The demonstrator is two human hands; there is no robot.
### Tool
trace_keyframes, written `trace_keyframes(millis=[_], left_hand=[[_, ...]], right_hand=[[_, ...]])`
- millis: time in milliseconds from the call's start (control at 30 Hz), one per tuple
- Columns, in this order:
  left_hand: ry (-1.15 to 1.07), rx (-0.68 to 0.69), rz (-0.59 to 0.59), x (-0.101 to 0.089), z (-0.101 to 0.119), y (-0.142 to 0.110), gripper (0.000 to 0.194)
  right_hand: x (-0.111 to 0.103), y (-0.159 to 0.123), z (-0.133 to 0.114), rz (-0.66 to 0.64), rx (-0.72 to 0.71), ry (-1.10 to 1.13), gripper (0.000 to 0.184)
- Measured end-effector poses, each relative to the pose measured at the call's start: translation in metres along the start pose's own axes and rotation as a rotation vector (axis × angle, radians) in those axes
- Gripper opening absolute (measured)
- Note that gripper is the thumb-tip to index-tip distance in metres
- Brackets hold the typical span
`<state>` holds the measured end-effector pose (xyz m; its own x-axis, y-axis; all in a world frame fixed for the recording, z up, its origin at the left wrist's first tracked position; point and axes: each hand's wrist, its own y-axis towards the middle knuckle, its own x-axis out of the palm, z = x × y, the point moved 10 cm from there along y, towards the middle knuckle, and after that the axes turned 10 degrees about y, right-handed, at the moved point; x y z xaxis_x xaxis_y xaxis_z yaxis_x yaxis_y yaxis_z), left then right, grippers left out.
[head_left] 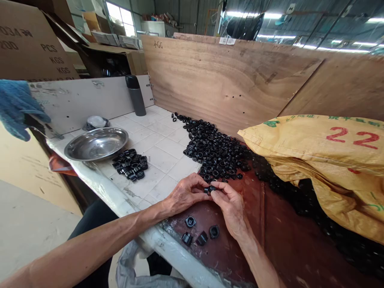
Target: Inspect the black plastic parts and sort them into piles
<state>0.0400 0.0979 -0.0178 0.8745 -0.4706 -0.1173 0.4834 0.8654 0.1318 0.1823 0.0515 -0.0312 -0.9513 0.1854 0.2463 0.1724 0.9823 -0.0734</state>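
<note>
My left hand (189, 193) pinches a small black plastic part (207, 190) between thumb and fingers. Facing it, my right hand (229, 202) grips another black plastic part (211, 189), and the two parts meet or nearly meet. Fingertips cover much of both. Just beyond my hands spreads a large heap of black plastic rings (210, 148). Nearer to me, several loose black plastic pieces (202, 238) lie on the dark red surface (249, 256). A smaller pile of black pieces (131, 164) sits on the white tiled surface to the left.
A shallow steel bowl (97, 145) and a dark thermos (136, 96) stand at the left. A wooden board (216, 80) walls off the back. At the right, a yellow woven sack (315, 152) lies over more black parts. A blue cloth (19, 104) hangs at far left.
</note>
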Motion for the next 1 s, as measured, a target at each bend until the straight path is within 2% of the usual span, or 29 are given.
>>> trace_keyframes(millis=[67, 133, 267, 367, 500, 600, 700, 833, 1000], left_hand=[[-0.127, 0.011, -0.011, 0.000, 0.005, 0.000, 0.035], [-0.243, -0.047, -0.069, 0.005, 0.004, -0.001, 0.035], [-0.270, -0.179, -0.088, 0.004, -0.003, -0.002, 0.036], [-0.330, -0.159, -0.101, 0.004, -0.001, -0.003, 0.036], [-0.401, -0.126, -0.086, 0.004, 0.003, -0.005, 0.032], [-0.359, -0.151, -0.066, 0.002, 0.003, -0.006, 0.026], [-0.343, -0.147, -0.076, 0.004, 0.005, -0.006, 0.030], [-0.336, -0.123, -0.084, 0.006, 0.005, -0.007, 0.034], [-0.315, -0.087, -0.100, 0.009, 0.009, -0.009, 0.031]], right_hand=[[0.003, -0.002, 0.000, -0.016, 0.028, 0.122, 0.037], [0.002, -0.003, -0.004, -0.007, 0.019, 0.168, 0.034], [-0.004, -0.006, -0.025, 0.069, -0.154, -0.077, 0.028], [0.005, -0.009, -0.039, 0.019, -0.320, -0.286, 0.019], [0.012, -0.015, -0.047, -0.017, -0.469, -0.372, 0.014], [0.014, -0.017, -0.050, -0.031, -0.519, -0.412, 0.013], [0.016, -0.019, -0.050, -0.046, -0.518, -0.454, 0.014], [0.015, -0.022, -0.048, -0.018, -0.512, -0.527, 0.026], [0.024, -0.032, -0.062, -0.009, -0.681, -0.689, 0.024]])
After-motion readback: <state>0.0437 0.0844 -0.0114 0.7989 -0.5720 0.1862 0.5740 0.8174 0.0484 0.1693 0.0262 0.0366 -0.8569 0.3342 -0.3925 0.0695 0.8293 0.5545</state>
